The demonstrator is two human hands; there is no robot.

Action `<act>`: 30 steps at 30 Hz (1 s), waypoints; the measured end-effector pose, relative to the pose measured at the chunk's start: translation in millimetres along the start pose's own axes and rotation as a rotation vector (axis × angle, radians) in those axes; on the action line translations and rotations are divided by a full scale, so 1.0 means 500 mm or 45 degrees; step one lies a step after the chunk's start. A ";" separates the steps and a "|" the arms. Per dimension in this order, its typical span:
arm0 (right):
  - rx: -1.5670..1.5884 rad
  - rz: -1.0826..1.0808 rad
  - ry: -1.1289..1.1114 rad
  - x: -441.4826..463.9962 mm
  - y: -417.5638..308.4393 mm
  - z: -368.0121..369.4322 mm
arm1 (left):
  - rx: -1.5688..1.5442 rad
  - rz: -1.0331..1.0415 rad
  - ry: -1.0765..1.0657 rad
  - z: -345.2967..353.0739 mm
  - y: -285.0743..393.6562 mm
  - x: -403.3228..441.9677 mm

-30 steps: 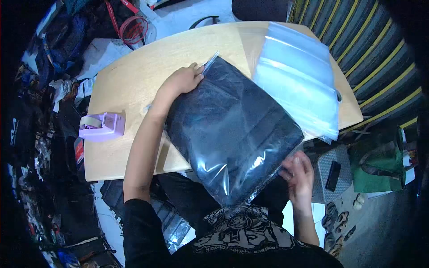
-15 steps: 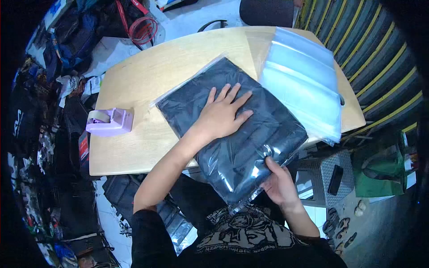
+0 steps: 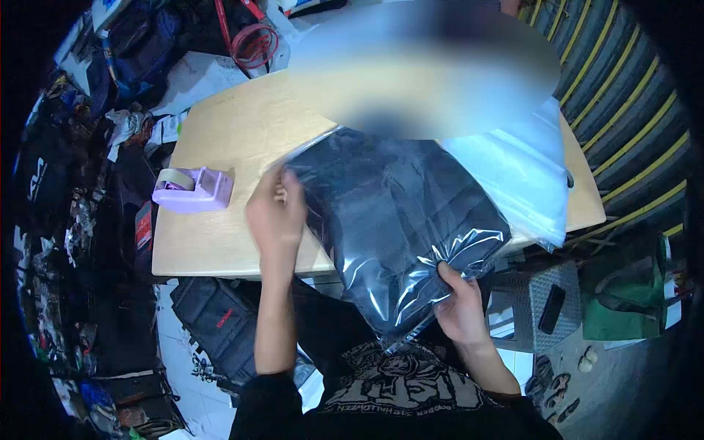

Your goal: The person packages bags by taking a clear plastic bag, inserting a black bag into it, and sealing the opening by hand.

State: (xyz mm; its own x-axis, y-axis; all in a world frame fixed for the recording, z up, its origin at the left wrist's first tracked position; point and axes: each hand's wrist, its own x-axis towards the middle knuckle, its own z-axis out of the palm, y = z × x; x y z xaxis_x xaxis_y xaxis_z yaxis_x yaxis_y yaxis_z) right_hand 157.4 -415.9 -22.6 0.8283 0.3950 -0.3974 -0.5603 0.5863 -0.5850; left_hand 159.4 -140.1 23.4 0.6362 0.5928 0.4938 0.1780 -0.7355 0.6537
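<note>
A dark folded item in a clear plastic bag point(image 3: 411, 213) lies partly on the wooden table point(image 3: 213, 147) and hangs over its front edge toward my lap. My right hand point(image 3: 462, 312) grips the bag's lower right side, thumb on top and fingers beneath. At the bag's left corner, my left hand point(image 3: 279, 205) has its fingers curled together; what they may hold is too small and blurred to name. Clear plastic bags point(image 3: 524, 172) lie flat on the table's right part, beside the dark bag. A blurred patch hides the far middle of the table.
A purple tape dispenser point(image 3: 193, 189) stands on the table's left side. On the right are a grey woven stool point(image 3: 524, 293) with a black phone point(image 3: 552, 309) on it and a green bag point(image 3: 623, 293). Below the table's left part lies a black backpack point(image 3: 220, 323).
My left hand has moved from the top corner, across the bag's middle, to its left corner, and its fingers have curled. My right hand has taken hold of the lower right side.
</note>
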 end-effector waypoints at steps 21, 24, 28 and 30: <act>-0.026 0.193 -0.712 0.041 0.089 -0.095 | -1.598 -0.667 -0.103 -0.101 0.044 -0.285; -0.056 0.357 -0.856 0.065 0.105 -0.048 | -1.469 -0.548 0.168 -0.158 0.020 -0.307; -0.275 0.477 -1.122 0.079 0.143 0.051 | -1.538 -0.648 0.624 -0.245 -0.014 -0.344; -0.483 0.619 -1.263 0.104 0.168 0.074 | -1.583 -0.586 0.838 -0.288 -0.051 -0.372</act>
State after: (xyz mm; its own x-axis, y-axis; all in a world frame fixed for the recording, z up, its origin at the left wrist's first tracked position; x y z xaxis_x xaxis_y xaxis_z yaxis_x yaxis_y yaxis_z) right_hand 153.5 -320.1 -66.3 0.0704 0.9975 -0.0091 -0.6447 0.0385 -0.7635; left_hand -71.8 -184.5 -2.5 0.1963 0.9790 0.0550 -0.6935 0.0990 0.7136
